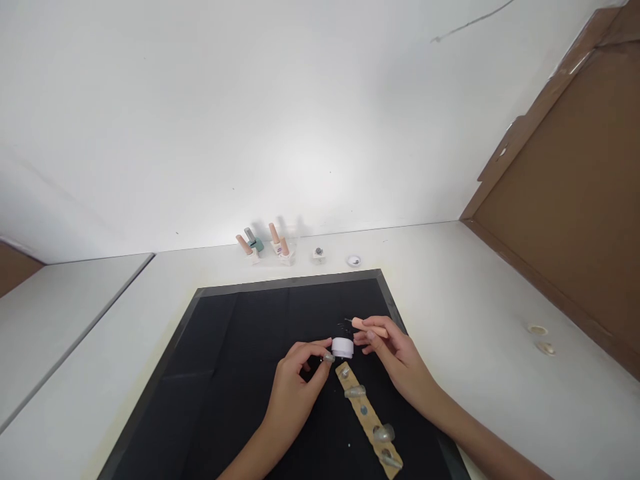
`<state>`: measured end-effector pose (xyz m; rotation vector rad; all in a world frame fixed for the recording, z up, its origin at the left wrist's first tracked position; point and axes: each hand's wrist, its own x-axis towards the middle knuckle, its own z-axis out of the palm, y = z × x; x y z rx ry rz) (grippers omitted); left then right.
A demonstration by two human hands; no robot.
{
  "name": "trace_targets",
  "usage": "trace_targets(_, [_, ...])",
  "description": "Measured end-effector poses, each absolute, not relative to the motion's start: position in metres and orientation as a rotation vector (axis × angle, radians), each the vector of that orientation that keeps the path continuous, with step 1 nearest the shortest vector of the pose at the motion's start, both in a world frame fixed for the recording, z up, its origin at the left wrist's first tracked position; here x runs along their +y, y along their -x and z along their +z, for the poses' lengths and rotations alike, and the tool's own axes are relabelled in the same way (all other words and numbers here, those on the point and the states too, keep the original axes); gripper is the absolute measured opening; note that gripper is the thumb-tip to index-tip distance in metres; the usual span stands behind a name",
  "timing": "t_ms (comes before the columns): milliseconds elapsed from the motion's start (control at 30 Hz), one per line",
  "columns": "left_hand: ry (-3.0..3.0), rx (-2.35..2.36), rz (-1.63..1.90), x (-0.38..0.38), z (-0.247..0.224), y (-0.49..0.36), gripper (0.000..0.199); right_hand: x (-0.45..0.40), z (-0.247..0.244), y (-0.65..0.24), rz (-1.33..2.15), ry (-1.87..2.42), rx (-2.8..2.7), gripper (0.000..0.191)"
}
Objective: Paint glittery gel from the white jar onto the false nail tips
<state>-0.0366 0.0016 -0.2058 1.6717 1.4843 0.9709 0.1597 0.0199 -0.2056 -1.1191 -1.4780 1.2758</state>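
Note:
Between the thumb and fingers of my left hand (297, 377) is a small, shiny, pale press-on nail (328, 357). My right hand (395, 353) pinches a nail polish brush (370, 327) by its peach cap handle, its thin dark tip pointing left over the black mat. A small round white jar (343, 347) stands between the two hands, close by my left fingertips. Below it, a tan wavy-edged strip (367, 419) lies at a slant and carries several glossy nail tips (384, 433), spaced along it.
A black mat (240, 347) with a grey border covers the white table. Behind it stand several nail polish bottles (285, 252), a capless bottle (319, 255) and a small white round lid (354, 261). Two small pale items (546, 348) lie at right, near a brown cardboard panel (560, 180).

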Motion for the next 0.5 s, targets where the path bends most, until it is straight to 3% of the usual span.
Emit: trace_targets(500, [-1.544,1.438,0.978,0.0015,-0.2042,0.0373,0.011,0.0179,-0.2031,-0.1588,1.330,1.057,-1.450,0.026])
